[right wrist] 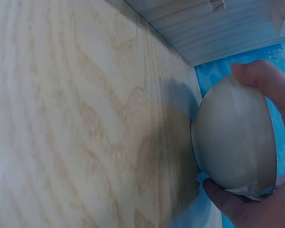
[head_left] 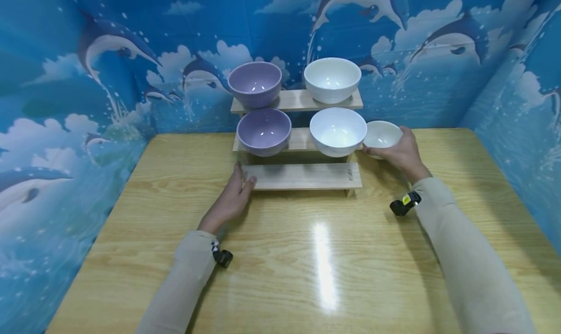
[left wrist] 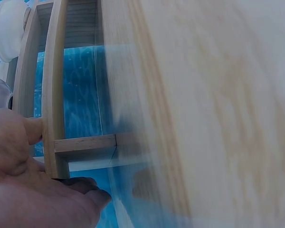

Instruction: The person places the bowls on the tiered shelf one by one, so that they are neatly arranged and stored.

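Observation:
A three-step wooden rack (head_left: 302,176) stands at the back middle of the table. My left hand (head_left: 232,195) holds the left end of its lowest board; in the left wrist view the thumb lies on one side of the board (left wrist: 54,90) and the fingers on the other. My right hand (head_left: 401,154) grips a small white bowl (head_left: 380,133) just right of the rack. Seen from the right wrist, thumb and fingers span the bowl (right wrist: 237,137), whose base is close to the tabletop; I cannot tell whether it touches.
Two purple bowls (head_left: 255,83) stand on the left of the top and middle steps, and two white bowls (head_left: 333,81) on the right. The wood-grain table (head_left: 271,261) meets a blue dolphin-print backdrop (head_left: 201,110) behind and at both sides.

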The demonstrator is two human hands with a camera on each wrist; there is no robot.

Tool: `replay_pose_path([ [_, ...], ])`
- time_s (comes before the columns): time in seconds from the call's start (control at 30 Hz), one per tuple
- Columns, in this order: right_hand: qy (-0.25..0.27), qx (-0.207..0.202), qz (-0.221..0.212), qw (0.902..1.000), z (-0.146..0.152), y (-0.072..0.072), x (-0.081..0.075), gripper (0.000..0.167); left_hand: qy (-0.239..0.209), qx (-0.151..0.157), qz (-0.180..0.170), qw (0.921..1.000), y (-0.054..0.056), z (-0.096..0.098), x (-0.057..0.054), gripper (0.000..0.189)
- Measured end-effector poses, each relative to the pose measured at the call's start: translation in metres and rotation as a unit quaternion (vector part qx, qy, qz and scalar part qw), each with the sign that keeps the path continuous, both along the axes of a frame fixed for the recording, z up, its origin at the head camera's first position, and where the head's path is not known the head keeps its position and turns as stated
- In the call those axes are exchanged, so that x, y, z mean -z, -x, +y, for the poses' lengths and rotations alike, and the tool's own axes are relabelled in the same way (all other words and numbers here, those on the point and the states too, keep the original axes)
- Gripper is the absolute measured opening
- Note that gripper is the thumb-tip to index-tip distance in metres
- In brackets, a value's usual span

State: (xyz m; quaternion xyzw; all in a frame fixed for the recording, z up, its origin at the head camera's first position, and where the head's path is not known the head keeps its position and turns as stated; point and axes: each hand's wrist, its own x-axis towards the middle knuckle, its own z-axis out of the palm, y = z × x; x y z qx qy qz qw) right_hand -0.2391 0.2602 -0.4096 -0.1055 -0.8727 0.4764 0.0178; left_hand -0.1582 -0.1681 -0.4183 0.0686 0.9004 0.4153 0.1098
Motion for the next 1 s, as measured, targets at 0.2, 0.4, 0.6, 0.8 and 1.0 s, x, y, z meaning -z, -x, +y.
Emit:
replay_pose_path([
  [0.2,0.009,-0.001,-0.006,0.9999,0.002,-0.005,-0.002,0.125,0.0,0.0,0.001,1.0,0.0,0.0,0.0,0.078],
  [0.4,0.017,-0.009,0.004,0.9998,0.006,-0.013,-0.003,0.119,-0.002,0.001,0.002,1.0,0.001,0.0,0.001,0.078],
  [0.6,0.023,-0.016,0.009,0.9996,0.012,-0.023,-0.006,0.114,-0.002,-0.002,-0.001,1.0,0.0,0.0,0.001,0.078],
  [0.8,0.017,-0.019,0.001,0.9997,0.018,-0.036,-0.014,0.122,-0.005,-0.001,-0.005,1.0,0.001,0.0,0.001,0.078],
  [1.0,0.017,-0.033,0.009,0.9993,0.022,-0.049,-0.024,0.119,-0.003,-0.002,-0.006,1.0,0.001,0.0,0.001,0.078],
])
